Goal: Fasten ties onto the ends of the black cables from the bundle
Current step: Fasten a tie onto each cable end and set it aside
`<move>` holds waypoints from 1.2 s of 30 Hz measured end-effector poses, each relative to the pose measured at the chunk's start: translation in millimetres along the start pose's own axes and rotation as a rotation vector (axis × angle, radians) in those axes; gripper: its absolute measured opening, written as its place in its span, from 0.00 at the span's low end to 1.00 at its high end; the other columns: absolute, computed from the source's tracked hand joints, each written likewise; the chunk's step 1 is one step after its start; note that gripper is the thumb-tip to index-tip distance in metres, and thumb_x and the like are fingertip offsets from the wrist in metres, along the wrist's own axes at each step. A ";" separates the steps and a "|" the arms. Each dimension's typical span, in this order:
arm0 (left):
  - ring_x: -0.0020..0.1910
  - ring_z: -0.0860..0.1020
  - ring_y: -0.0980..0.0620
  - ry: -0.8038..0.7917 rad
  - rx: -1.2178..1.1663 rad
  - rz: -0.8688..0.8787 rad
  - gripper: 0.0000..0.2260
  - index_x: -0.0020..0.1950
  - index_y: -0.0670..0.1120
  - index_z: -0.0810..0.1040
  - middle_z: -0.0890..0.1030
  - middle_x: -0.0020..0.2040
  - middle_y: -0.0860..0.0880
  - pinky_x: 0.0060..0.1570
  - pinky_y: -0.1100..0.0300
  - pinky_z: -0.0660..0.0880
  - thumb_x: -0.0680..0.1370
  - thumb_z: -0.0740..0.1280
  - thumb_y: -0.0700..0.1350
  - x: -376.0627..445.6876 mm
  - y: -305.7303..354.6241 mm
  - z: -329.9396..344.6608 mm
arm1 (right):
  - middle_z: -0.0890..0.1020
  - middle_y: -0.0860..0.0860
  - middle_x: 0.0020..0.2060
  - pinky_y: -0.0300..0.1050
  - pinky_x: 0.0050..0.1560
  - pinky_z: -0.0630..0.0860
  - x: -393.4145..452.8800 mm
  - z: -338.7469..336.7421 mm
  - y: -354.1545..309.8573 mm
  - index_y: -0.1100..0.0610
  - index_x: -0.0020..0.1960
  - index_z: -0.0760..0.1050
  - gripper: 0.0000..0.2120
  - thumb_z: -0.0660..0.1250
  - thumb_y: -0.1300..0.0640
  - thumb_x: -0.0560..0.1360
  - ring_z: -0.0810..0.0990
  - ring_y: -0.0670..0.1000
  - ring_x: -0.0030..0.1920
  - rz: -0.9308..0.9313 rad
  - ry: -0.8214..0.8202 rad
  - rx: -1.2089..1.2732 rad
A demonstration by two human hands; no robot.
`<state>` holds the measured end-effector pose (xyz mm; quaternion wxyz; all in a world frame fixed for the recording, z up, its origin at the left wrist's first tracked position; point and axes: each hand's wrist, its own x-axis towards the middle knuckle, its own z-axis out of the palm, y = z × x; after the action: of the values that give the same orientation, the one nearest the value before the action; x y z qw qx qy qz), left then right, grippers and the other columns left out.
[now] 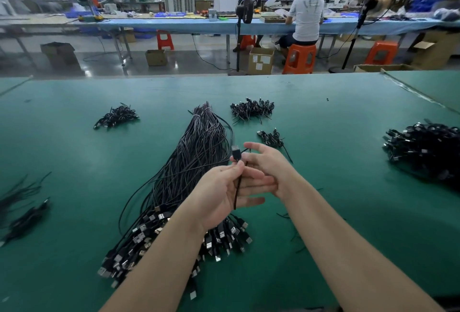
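A large bundle of black cables [194,152] lies lengthwise on the green table [74,162], its USB plugs fanned out at the near end under my forearms. My left hand [224,192] pinches one black cable [236,188] between thumb and fingers, with the cable's plug [236,151] sticking up above the fingers. My right hand [267,164] is close behind it, fingertips touching the cable just below the plug. A thin black tie seems to run from the plug toward my right hand, but it is too small to be sure.
Small heaps of black ties or short leads lie at the far left [115,116], the far middle [252,109] and just past my right hand [271,138]. A big pile of coiled cables [425,147] sits at the right. More cables lie at the left edge [22,212].
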<state>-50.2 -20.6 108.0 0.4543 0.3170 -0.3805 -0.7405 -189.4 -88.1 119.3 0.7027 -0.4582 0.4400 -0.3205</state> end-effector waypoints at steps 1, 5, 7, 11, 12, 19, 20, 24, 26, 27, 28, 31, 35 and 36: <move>0.62 0.80 0.35 0.017 0.033 -0.016 0.20 0.51 0.38 0.84 0.81 0.59 0.32 0.63 0.35 0.74 0.84 0.58 0.49 -1.1 -4.3 -2.7 | 0.77 0.50 0.38 0.57 0.54 0.80 1.8 -0.1 1.7 0.57 0.78 0.62 0.28 0.66 0.62 0.81 0.76 0.50 0.33 -0.043 0.082 -0.054; 0.61 0.82 0.48 0.240 0.204 -0.027 0.19 0.56 0.40 0.84 0.85 0.57 0.42 0.64 0.39 0.73 0.86 0.56 0.49 -0.5 -20.4 -9.3 | 0.86 0.59 0.45 0.51 0.49 0.84 -0.3 1.5 0.3 0.56 0.70 0.70 0.17 0.63 0.65 0.82 0.85 0.55 0.43 -0.158 0.143 0.002; 0.61 0.81 0.55 0.346 0.173 -0.019 0.17 0.56 0.43 0.84 0.86 0.57 0.48 0.62 0.44 0.71 0.86 0.57 0.48 1.5 -27.1 -11.8 | 0.87 0.59 0.44 0.50 0.47 0.85 -2.3 3.8 0.0 0.55 0.65 0.73 0.14 0.63 0.65 0.81 0.86 0.55 0.43 -0.186 0.155 -0.042; 0.62 0.79 0.59 0.512 0.035 0.006 0.17 0.54 0.45 0.85 0.85 0.58 0.51 0.59 0.47 0.71 0.86 0.57 0.49 7.1 -40.1 -16.3 | 0.86 0.59 0.39 0.47 0.41 0.85 -5.3 10.0 1.1 0.59 0.59 0.77 0.09 0.66 0.66 0.79 0.86 0.55 0.39 -0.222 0.222 -0.034; 0.62 0.78 0.59 0.555 0.014 0.014 0.17 0.54 0.46 0.85 0.85 0.58 0.50 0.59 0.47 0.71 0.86 0.58 0.49 9.0 -42.5 -17.3 | 0.85 0.60 0.38 0.49 0.41 0.85 -6.3 11.6 2.5 0.61 0.58 0.77 0.09 0.66 0.67 0.79 0.85 0.55 0.39 -0.224 0.228 -0.010; 0.75 0.67 0.50 0.646 -0.106 0.064 0.14 0.66 0.37 0.76 0.73 0.73 0.41 0.77 0.52 0.59 0.86 0.58 0.43 23.9 -51.3 -22.1 | 0.85 0.64 0.43 0.51 0.48 0.85 -7.7 22.4 13.1 0.64 0.60 0.76 0.09 0.64 0.68 0.81 0.86 0.58 0.43 -0.201 0.129 0.103; 0.75 0.67 0.50 0.639 -0.150 0.083 0.14 0.67 0.37 0.75 0.73 0.72 0.42 0.76 0.54 0.60 0.86 0.57 0.43 25.3 -51.5 -22.1 | 0.85 0.65 0.44 0.52 0.49 0.85 -7.0 23.1 14.7 0.64 0.61 0.76 0.09 0.64 0.68 0.81 0.86 0.59 0.44 -0.192 0.117 0.128; 0.67 0.75 0.50 0.690 -0.359 0.085 0.13 0.53 0.41 0.79 0.83 0.54 0.46 0.70 0.53 0.66 0.87 0.56 0.44 30.5 -40.6 -24.7 | 0.84 0.66 0.46 0.52 0.50 0.84 -5.1 23.0 24.4 0.66 0.61 0.74 0.09 0.62 0.68 0.82 0.86 0.62 0.46 -0.139 0.089 0.242; 0.61 0.78 0.47 0.704 -0.378 0.093 0.15 0.52 0.41 0.79 0.84 0.52 0.45 0.68 0.46 0.69 0.87 0.56 0.46 30.3 -34.4 -26.4 | 0.84 0.67 0.47 0.53 0.50 0.84 -5.2 22.2 30.6 0.66 0.60 0.75 0.08 0.62 0.68 0.82 0.86 0.61 0.46 -0.109 0.077 0.299; 0.57 0.80 0.46 0.704 -0.384 0.108 0.15 0.53 0.40 0.79 0.83 0.54 0.44 0.63 0.45 0.74 0.87 0.56 0.47 29.5 -31.1 -26.5 | 0.84 0.66 0.47 0.52 0.49 0.85 -5.6 22.1 33.7 0.65 0.59 0.75 0.07 0.62 0.68 0.82 0.86 0.60 0.45 -0.095 0.078 0.326; 0.52 0.81 0.46 0.706 -0.400 0.130 0.15 0.54 0.40 0.79 0.82 0.56 0.42 0.55 0.49 0.77 0.87 0.56 0.47 28.9 -28.0 -26.3 | 0.85 0.65 0.47 0.51 0.48 0.85 -5.8 22.0 37.0 0.64 0.57 0.76 0.07 0.62 0.68 0.81 0.86 0.60 0.44 -0.082 0.084 0.344; 0.52 0.83 0.44 0.704 -0.484 0.213 0.15 0.59 0.38 0.77 0.80 0.62 0.39 0.51 0.52 0.78 0.87 0.56 0.46 30.1 -19.0 -24.3 | 0.86 0.61 0.50 0.50 0.42 0.85 -6.5 24.3 47.7 0.63 0.55 0.79 0.07 0.63 0.68 0.80 0.86 0.56 0.41 -0.049 0.124 0.326; 0.55 0.84 0.41 0.677 -0.410 0.282 0.16 0.57 0.38 0.76 0.82 0.58 0.35 0.57 0.47 0.79 0.88 0.52 0.45 33.7 -17.0 -20.2 | 0.87 0.59 0.45 0.47 0.39 0.84 -4.6 30.1 56.8 0.63 0.54 0.80 0.07 0.65 0.67 0.79 0.86 0.54 0.37 0.017 0.222 0.428; 0.55 0.84 0.41 0.677 -0.388 0.297 0.16 0.56 0.38 0.76 0.83 0.57 0.35 0.57 0.46 0.79 0.88 0.51 0.44 33.5 -17.2 -19.8 | 0.87 0.60 0.45 0.47 0.39 0.84 -4.2 31.0 58.2 0.63 0.53 0.80 0.06 0.65 0.67 0.79 0.86 0.54 0.36 0.031 0.235 0.443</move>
<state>-54.5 -51.5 79.1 0.7069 0.3926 -0.1046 -0.5789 -160.1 -51.5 72.8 0.7348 -0.2458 0.4449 -0.4492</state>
